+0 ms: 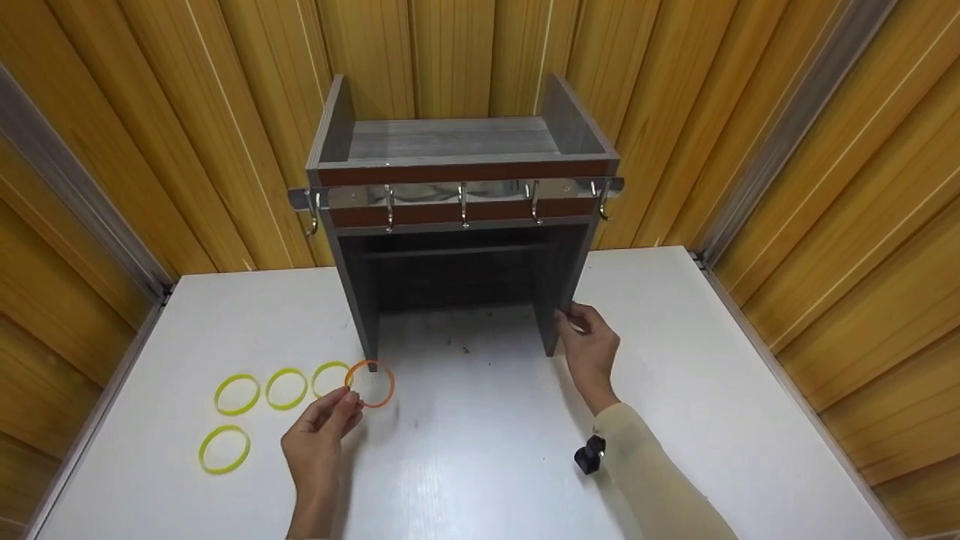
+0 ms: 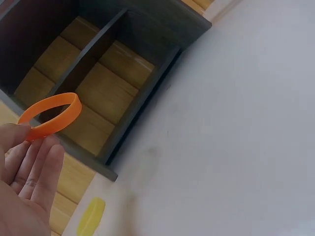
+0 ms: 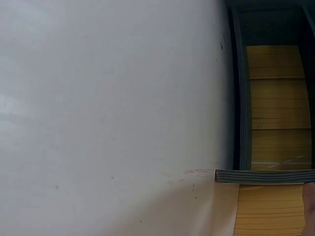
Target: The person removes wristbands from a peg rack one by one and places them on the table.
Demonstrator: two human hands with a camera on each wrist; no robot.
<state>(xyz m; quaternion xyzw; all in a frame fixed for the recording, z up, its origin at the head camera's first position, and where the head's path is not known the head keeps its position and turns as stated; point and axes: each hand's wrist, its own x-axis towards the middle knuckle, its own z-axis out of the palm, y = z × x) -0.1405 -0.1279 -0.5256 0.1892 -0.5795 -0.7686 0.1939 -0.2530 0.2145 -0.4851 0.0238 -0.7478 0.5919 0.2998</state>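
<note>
My left hand (image 1: 321,433) pinches an orange silicone wristband (image 1: 393,384) between thumb and fingers. In the head view the band overlaps the foot of the grey wooden shelf's left panel and one yellow-green wristband (image 1: 328,365) behind it. The left wrist view shows the orange wristband (image 2: 69,115) held by one side, its loop pointing away from the palm. On the other side, my right hand (image 1: 591,352) grips the shelf's right panel (image 1: 562,296) low near its front edge. Only a bit of the right hand (image 3: 309,209) shows in the right wrist view, beside that panel.
Several yellow-green wristbands (image 1: 238,414) lie on the white table (image 1: 450,472) at left. A metal rail with several hooks (image 1: 463,206) crosses the front of the grey shelf (image 1: 450,139). Wood-look walls (image 1: 247,135) stand behind and on both sides. A black device (image 1: 589,455) is at the right sleeve.
</note>
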